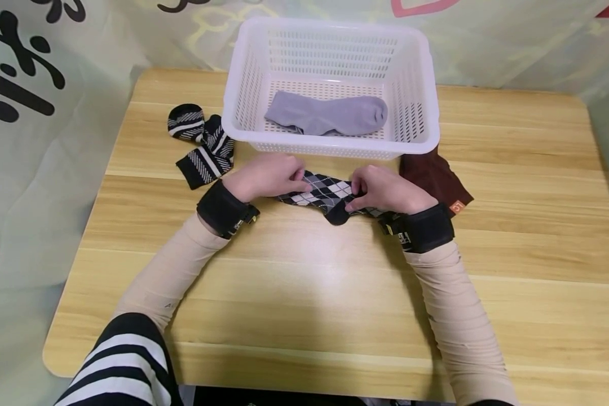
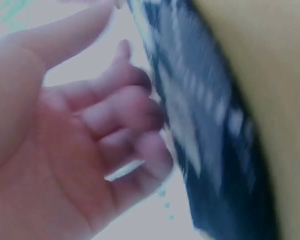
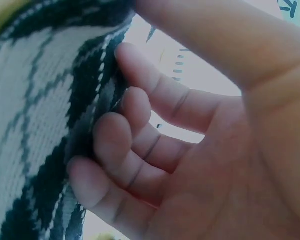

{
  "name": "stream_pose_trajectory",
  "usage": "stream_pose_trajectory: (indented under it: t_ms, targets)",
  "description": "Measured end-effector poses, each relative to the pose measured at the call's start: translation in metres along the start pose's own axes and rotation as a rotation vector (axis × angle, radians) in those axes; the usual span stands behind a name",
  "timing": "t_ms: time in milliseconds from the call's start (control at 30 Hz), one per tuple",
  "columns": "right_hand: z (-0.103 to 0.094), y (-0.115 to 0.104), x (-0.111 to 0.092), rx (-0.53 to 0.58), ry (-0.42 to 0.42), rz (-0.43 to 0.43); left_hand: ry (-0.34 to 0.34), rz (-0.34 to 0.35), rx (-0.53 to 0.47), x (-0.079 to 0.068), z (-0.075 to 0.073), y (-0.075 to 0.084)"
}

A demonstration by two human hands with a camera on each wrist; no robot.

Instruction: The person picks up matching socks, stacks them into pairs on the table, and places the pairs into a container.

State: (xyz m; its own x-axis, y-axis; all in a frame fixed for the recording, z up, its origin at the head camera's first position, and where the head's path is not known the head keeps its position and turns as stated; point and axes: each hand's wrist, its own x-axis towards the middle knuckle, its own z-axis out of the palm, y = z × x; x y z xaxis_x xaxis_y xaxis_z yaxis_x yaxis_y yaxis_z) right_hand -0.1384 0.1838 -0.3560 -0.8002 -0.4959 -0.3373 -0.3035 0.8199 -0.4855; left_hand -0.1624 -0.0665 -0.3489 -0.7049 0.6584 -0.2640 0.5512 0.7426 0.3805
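Note:
An argyle sock in black, grey and white, with a black heel, stretches sideways just in front of the basket. My left hand pinches its left part between thumb and fingers. Further right, my right hand pinches the sock near the heel and covers part of it. In the left wrist view, the sock runs along the curled fingertips and is blurred. The right wrist view shows its knit close up, with fingertips at the edge and the thumb above.
A white perforated basket stands at the back of the wooden table, with a grey sock inside. Black-and-white patterned socks lie left of it. Partly behind the right hand lies a dark brown sock.

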Motion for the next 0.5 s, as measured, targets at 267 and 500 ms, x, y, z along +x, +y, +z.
stream_pose_trajectory:
  t_ms: [267,500]
  targets:
    - [-0.006,-0.003,-0.002,0.013,-0.015,0.017,0.077,0.035,0.049,0.007,0.016,0.013]
    - [-0.008,-0.004,-0.007,0.016,-0.028,0.035,0.047,-0.011,0.097,0.007,0.018,0.018]
